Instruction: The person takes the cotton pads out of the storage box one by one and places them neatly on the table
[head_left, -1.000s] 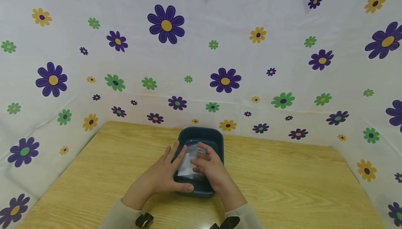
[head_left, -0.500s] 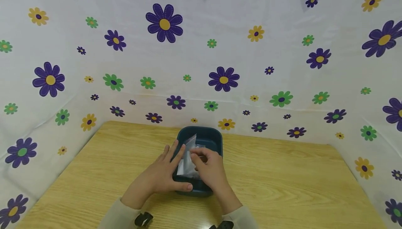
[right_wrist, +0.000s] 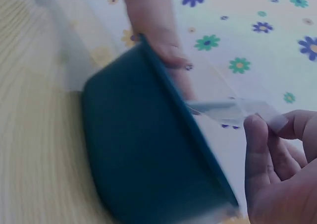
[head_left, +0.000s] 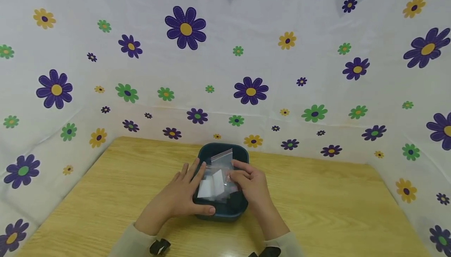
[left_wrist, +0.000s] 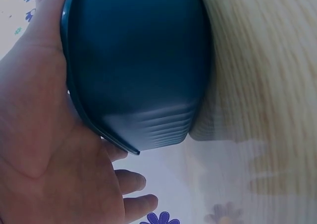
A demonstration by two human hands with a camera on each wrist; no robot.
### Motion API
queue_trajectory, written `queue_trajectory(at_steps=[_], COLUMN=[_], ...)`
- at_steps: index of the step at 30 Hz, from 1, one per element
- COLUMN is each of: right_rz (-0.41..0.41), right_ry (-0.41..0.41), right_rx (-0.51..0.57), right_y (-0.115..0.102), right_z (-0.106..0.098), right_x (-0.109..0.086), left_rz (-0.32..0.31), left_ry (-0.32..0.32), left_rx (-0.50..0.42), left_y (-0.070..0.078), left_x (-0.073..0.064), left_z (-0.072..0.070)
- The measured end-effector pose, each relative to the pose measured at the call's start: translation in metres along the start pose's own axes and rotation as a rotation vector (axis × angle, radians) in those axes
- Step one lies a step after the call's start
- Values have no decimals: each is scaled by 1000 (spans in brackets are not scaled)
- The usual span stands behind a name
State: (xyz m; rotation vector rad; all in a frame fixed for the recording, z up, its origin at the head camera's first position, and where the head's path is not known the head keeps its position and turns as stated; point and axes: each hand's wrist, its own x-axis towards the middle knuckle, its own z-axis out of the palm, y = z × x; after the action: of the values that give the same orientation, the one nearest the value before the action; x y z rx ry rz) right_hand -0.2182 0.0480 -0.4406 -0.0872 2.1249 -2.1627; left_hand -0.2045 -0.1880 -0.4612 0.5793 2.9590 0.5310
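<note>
A dark teal plastic bin [head_left: 225,216] stands on the table and holds several clear zip bags. White paper or card shows in the zip bags [head_left: 206,188] lying at its left. My left hand [head_left: 172,198] rests on the bin's left rim, fingers straight and spread, thumb over the near end. In the left wrist view its palm [left_wrist: 54,135] lies along the rim. Thumb and index finger of my right hand [head_left: 258,190] pinch the edge of a clear zip bag [head_left: 223,160], lifted a little above the rim in the right wrist view [right_wrist: 252,107].
Pale wood-grain table [head_left: 317,194] surrounds the bin. A white cloth with printed flowers [head_left: 289,76] hangs behind and along both sides. Black straps [head_left: 160,246] sit at the person's wrists over light sleeves.
The right hand has dipped into the bin, taken hold of a clear zip bag, and drawn it to the right, uncovering more white paper. The left hand has stayed on the rim.
</note>
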Motion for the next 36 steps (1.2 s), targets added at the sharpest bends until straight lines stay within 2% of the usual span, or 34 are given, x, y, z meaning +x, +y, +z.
queue_trajectory(at_steps=[4,11,18,29,36], right_rz=[65,84,72,46,83], right_ry=[-16,-10,34,54,81], right_rx=[79,138,121,221,234], right_y=[-1,-4,-10,-17,-21], right_z=[-20,-43,-53,-70,-84], right_x=[-5,-8,-6,-1,-1], left_rz=[0,24,21,-12,15], left_ry=[-1,-5,-5,-15,-24], left_rx=[8,-17,-48,-40,-60], left_y=[0,2,3,-4,-2], left_x=[2,4,4,-3,0], left_z=[4,4,2,1,0])
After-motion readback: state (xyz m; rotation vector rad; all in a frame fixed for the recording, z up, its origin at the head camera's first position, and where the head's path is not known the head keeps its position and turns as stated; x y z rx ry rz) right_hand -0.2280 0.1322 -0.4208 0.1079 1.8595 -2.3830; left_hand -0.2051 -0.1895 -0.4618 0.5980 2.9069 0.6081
